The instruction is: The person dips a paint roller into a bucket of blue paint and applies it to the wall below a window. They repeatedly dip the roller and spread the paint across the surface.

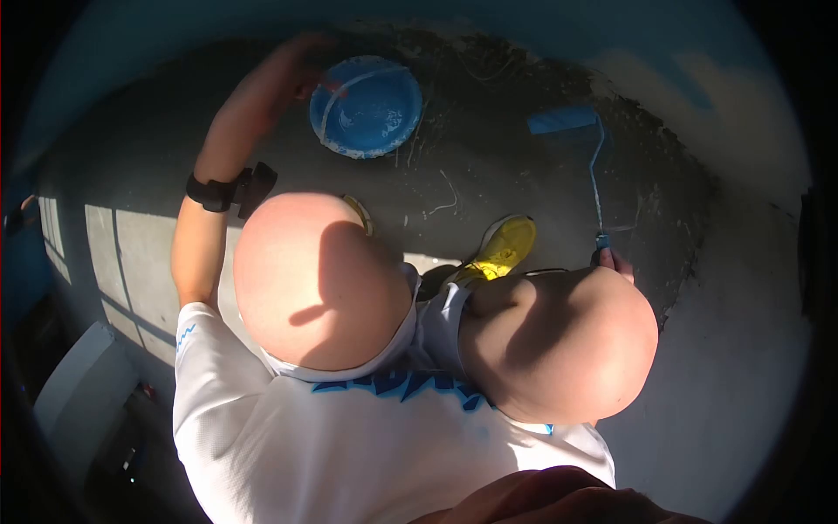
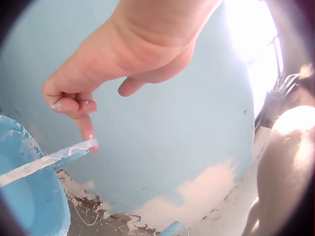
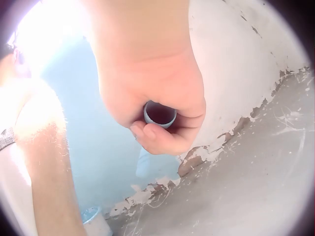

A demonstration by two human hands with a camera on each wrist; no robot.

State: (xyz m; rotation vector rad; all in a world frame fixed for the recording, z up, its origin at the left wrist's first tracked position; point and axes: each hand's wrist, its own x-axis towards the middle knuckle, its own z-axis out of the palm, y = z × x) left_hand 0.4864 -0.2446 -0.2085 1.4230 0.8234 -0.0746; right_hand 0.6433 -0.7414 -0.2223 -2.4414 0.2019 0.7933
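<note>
From the head view I saw the paint roller [image 1: 563, 120] lying low against the wall, its thin frame running back to my right hand [image 1: 614, 260], while my left hand [image 1: 301, 65] reached to the blue paint bucket [image 1: 367, 106] on the floor.

The left wrist view showed that hand [image 2: 98, 73] curled, one fingertip hooked on the bucket's wire handle [image 2: 47, 162]. I judged the handle stiff and paint-slick, best taken mid-span.

The right wrist view showed my fingers [image 3: 162, 135] clenched round the roller's hollow handle end [image 3: 160, 114]; I judged it light and rigid.
</note>
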